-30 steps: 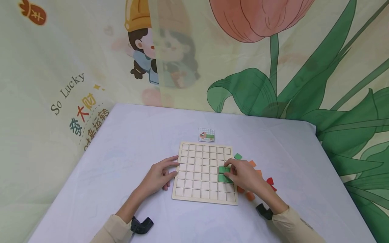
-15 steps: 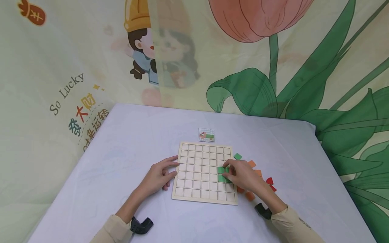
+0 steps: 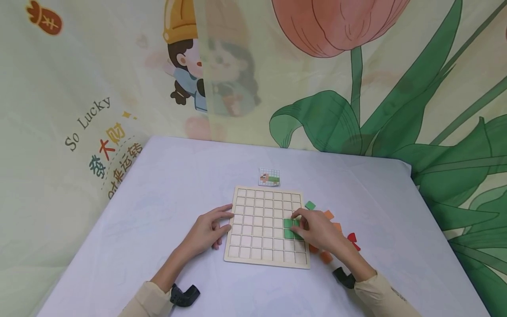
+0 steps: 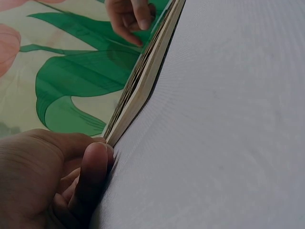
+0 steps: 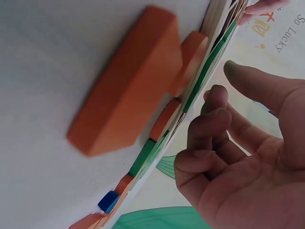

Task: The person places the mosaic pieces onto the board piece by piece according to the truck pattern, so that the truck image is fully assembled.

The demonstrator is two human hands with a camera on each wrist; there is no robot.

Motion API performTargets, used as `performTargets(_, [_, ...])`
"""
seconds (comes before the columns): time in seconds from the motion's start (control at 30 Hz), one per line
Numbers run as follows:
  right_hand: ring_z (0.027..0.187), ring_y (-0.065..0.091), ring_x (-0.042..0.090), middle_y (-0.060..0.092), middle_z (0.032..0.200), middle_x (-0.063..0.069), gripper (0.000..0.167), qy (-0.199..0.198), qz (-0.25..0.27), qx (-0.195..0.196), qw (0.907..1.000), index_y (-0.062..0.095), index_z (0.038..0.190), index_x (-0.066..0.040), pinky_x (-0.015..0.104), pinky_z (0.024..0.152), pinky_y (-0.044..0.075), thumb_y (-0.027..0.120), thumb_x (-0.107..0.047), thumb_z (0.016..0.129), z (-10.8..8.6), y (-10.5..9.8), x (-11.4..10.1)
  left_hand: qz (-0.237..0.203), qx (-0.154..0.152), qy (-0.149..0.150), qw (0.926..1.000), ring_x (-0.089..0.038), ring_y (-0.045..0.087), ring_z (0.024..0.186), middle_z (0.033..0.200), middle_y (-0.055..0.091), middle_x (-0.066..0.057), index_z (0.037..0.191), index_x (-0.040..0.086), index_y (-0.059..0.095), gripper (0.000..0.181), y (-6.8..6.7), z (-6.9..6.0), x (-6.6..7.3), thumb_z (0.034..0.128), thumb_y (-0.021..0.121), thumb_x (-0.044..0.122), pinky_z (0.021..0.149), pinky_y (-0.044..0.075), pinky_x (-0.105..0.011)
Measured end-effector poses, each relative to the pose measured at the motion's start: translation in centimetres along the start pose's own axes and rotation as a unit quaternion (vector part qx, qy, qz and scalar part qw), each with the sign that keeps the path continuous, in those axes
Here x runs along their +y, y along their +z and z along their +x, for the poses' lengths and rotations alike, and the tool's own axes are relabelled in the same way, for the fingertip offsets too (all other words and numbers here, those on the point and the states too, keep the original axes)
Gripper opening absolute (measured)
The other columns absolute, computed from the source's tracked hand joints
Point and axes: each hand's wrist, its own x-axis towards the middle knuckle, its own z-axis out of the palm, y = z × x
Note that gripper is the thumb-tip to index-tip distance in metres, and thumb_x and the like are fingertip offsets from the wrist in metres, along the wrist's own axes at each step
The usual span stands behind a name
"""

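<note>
The pale gridded wooden board [image 3: 257,229] lies flat in the head view, with several green tiles [image 3: 288,228] in cells at its right side. My left hand [image 3: 207,228] touches the board's left edge with finger and thumb, also seen in the left wrist view, where the hand [image 4: 43,176] meets the board's rim [image 4: 138,98]. Over the green tiles is my right hand [image 3: 320,228], thumb and forefinger bent down and partly covering them. In the right wrist view this hand [image 5: 252,152] shows a gap between thumb and fingers, nothing held there.
Loose orange tiles [image 3: 326,257], a green tile [image 3: 310,205] and red pieces [image 3: 352,237] lie right of the board, some beside my right forearm. Behind the board is a small patterned card [image 3: 269,177]. A blue piece [image 5: 108,202] shows in the right wrist view.
The green tiles at the right fingertips sit slightly further left and more evenly in line than a second ago. Both hands have barely moved.
</note>
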Motion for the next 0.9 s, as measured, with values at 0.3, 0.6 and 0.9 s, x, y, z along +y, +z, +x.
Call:
performTargets(0.3, [0.066,0.053,0.008,0.06,0.075,-0.006,0.026,0.01,0.005,0.008,0.9999,0.073,0.119,-0.01,0.021,0.06,0.043,0.079,-0.02,0.096,-0.8,-1.1,1.1,-0.005,-0.002,0.0,1.0,-0.016,0.058,0.044,0.164,0.051,-0.007,0.137,0.003,0.069,0.039,0.1,0.0,0.0,0.098,0.072,0.003,0.042,0.054,-0.03])
performTargets(0.6, [0.068,0.052,0.013,0.06,0.074,-0.002,0.023,0.026,0.006,0.033,0.9991,0.073,0.115,-0.006,0.022,0.057,0.041,0.079,-0.013,0.094,-0.9,-2.3,2.5,-0.007,-0.004,-0.001,1.0,-0.015,0.057,0.044,0.164,0.051,-0.007,0.136,0.003,0.07,0.038,0.0,-0.1,0.0,0.0978,0.072,0.003,0.042,0.054,-0.03])
performTargets(0.9, [0.065,0.053,0.014,0.061,0.078,0.002,0.028,0.053,0.016,0.034,0.9979,0.07,0.121,-0.004,0.024,0.049,0.044,0.078,-0.013,0.095,-0.7,-3.0,3.7,-0.009,-0.005,0.0,0.9999,-0.015,0.057,0.044,0.164,0.051,-0.007,0.136,0.002,0.069,0.038,0.0,-0.1,0.0,0.0979,0.072,0.003,0.042,0.054,-0.03])
